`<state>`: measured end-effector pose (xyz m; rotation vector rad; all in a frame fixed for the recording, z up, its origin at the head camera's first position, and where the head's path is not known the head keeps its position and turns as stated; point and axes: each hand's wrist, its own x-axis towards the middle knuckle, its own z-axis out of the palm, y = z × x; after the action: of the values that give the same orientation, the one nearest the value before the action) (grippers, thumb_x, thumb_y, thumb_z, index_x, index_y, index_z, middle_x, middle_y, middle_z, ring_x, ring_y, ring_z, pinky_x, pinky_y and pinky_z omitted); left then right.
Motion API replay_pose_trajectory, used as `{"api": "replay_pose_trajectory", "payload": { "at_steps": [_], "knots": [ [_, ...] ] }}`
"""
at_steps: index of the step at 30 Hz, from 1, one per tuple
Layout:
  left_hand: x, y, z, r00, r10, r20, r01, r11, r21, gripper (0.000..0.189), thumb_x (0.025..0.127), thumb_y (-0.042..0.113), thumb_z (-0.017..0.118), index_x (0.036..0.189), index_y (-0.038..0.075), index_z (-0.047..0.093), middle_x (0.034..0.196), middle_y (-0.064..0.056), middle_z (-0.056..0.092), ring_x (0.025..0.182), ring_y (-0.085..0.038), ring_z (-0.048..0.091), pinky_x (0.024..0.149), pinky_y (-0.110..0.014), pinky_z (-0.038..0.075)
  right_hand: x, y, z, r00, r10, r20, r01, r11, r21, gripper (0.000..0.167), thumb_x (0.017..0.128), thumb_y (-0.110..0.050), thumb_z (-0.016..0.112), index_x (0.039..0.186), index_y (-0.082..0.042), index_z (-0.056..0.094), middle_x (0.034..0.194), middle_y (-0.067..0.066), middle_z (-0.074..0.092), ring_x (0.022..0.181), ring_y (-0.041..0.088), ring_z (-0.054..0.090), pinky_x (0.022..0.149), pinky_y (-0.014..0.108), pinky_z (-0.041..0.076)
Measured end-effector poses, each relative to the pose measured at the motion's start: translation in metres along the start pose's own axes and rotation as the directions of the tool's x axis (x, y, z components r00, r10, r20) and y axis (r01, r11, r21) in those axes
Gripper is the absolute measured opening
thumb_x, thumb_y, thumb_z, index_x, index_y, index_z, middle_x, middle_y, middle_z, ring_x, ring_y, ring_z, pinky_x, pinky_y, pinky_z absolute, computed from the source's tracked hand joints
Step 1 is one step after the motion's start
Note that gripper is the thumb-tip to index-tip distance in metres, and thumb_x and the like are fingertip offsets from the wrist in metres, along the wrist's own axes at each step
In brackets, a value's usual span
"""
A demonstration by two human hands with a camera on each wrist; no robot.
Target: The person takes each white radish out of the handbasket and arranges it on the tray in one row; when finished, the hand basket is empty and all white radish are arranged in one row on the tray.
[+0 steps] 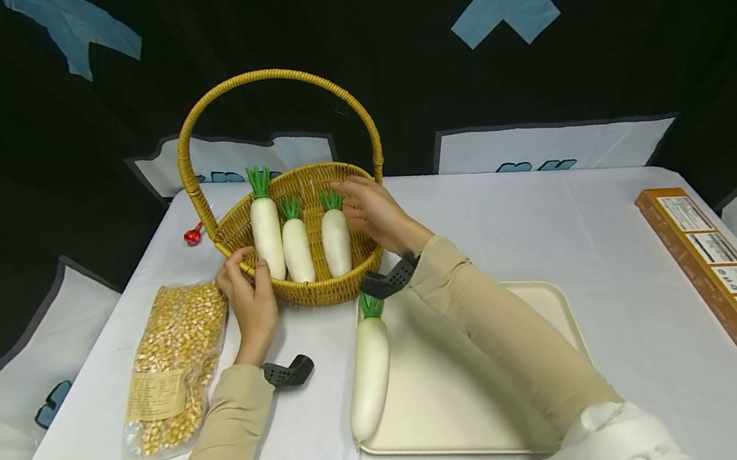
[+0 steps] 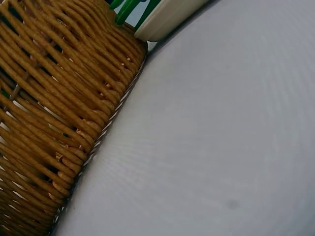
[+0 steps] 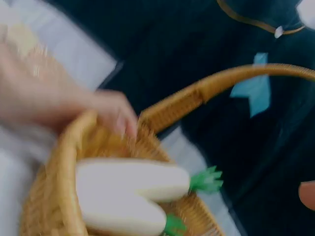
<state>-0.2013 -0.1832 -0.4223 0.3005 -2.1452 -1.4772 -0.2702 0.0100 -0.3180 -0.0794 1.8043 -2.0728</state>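
Observation:
A yellow wicker basket (image 1: 321,293) with a tall arched handle holds three white radishes: a left radish (image 1: 266,236), a middle radish (image 1: 297,252) and a right radish (image 1: 337,244), green tops up. My left hand (image 1: 251,297) grips the basket's front left rim, thumb apart from the fingers. Over the basket's right side, my right hand (image 1: 376,213) has loosely extended fingers beside the right radish's green top; contact is unclear. Another radish (image 1: 369,375) lies along the left edge of a cream tray (image 1: 473,372). The left wrist view shows woven basket side (image 2: 64,98).
A clear bag of corn kernels (image 1: 176,367) lies left of the basket. A small red object (image 1: 193,236) sits behind it. An orange-brown box (image 1: 720,267) lies at the table's right. The dark curtain (image 1: 404,83) hangs behind the white-covered table (image 1: 611,243).

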Motion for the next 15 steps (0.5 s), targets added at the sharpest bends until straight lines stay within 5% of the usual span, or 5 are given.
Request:
{"api": "replay_pose_trajectory", "payload": {
  "at_steps": [6, 15],
  "knots": [
    [0.002, 0.002, 0.003, 1.000, -0.003, 0.000, 0.003, 1.000, 0.004, 0.035, 0.090, 0.029, 0.044, 0.123, 0.017, 0.041, 0.131, -0.018, 0.024, 0.117, -0.034, 0.033, 0.099, -0.050, 0.025, 0.017, 0.009, 0.010, 0.990, 0.101, -0.100, -0.124, 0.956, -0.266, 0.067, 0.090, -0.036, 0.050, 0.145, -0.018, 0.016, 0.150, 0.004, 0.020, 0.133, 0.026, 0.029, 0.104, 0.047, 0.030],
    [0.000, 0.001, 0.000, 1.000, -0.004, -0.005, 0.004, 1.000, 0.009, 0.036, 0.091, 0.027, 0.043, 0.124, 0.013, 0.041, 0.131, -0.020, 0.024, 0.114, -0.033, 0.034, 0.095, -0.048, 0.027, 0.019, 0.018, 0.020, 0.969, 0.237, -0.066, -0.244, 0.896, -0.370, 0.062, 0.091, -0.027, 0.050, 0.145, -0.020, 0.019, 0.151, 0.004, 0.016, 0.138, 0.027, 0.018, 0.109, 0.048, 0.020]
  ]
}}
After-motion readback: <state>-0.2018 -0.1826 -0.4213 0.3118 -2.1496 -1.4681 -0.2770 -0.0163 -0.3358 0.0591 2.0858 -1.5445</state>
